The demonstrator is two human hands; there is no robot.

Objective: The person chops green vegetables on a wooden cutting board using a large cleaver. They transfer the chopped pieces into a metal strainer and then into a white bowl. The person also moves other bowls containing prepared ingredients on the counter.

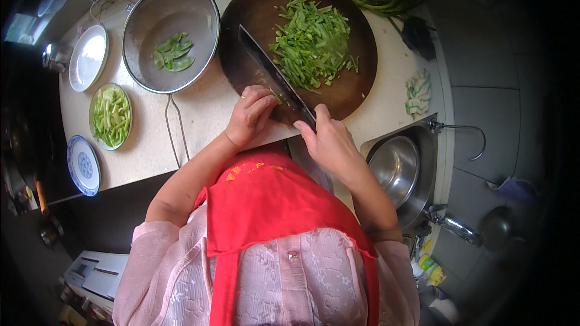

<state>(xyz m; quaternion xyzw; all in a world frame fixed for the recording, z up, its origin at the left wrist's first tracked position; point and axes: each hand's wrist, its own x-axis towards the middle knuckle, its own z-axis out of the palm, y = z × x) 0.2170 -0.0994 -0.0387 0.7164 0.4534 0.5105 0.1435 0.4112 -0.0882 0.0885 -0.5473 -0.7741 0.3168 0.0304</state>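
Observation:
My right hand [330,142] grips the handle end of a kitchen cleaver [277,77]. The dark blade slants away over a round wooden chopping board [251,7]. At the board's near left edge, my left hand [253,113] has its fingers curled beside the blade. A thin green strip shows by its fingertips; whether they pinch anything is hidden. Across the blade lies a heap of shredded green pea pods [315,43]. Left of the board, a wire-mesh strainer [149,72] with a long handle holds several whole flat pea pods [173,52].
On the left stand a white plate [88,59], a bowl of cut pale-green vegetable [110,117] and a blue-patterned plate [84,166]. Scallions [362,0] lie behind the board. At right are a striped cloth [418,93] and a sink [423,185] with a metal pot [394,170].

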